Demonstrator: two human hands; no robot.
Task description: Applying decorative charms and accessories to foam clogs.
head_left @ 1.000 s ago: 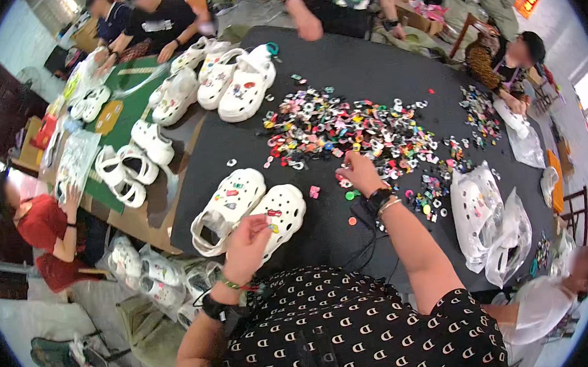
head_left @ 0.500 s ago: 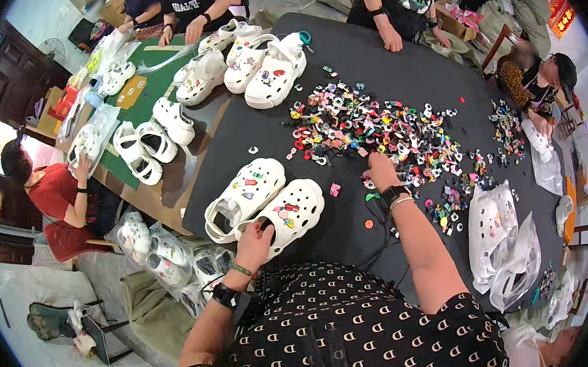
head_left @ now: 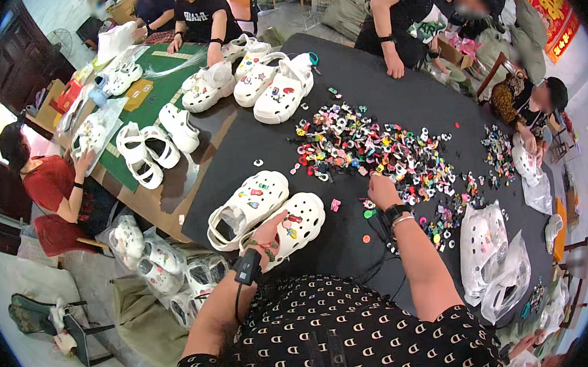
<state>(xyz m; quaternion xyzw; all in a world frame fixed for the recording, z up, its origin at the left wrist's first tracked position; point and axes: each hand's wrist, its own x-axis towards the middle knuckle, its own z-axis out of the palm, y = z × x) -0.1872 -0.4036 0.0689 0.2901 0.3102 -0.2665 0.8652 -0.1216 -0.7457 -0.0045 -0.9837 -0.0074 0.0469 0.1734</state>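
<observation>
Left hand: set at the opening of the right-hand clog [head_left: 302, 218], lower centre of the frame. The left hand [head_left: 265, 236] has its fingers mostly hidden there, so how firmly it grips I cannot tell.
Right hand: the right hand [head_left: 382, 188] is curled narrow at the near edge of the charm heap [head_left: 374, 141], centre of the frame; whether it pinches a charm I cannot tell.
Clog pair: the left-hand clog [head_left: 252, 200] lies just beside its mate, toes toward the upper right; both carry charms.
Loose charms: a pink charm [head_left: 336, 205] and an orange disc [head_left: 366, 239] lie between clogs and right forearm.
Cord risk: the black cord [head_left: 238, 304] hanging from the left wrist's black device [head_left: 247, 268] could snag a heel strap if that arm swings out, dragging a clog askew.
Heap risk: small, mixed pieces lie tangled, so a hurried pick could bring up two or scatter neighbours over the bench [head_left: 347, 67].
Clog risk: a one-sided push from the left hand could tip the clog or slide it into its mate.
Farther out: bagged clogs [head_left: 482, 244] lower right; more white clogs [head_left: 283, 93] upper centre.
</observation>
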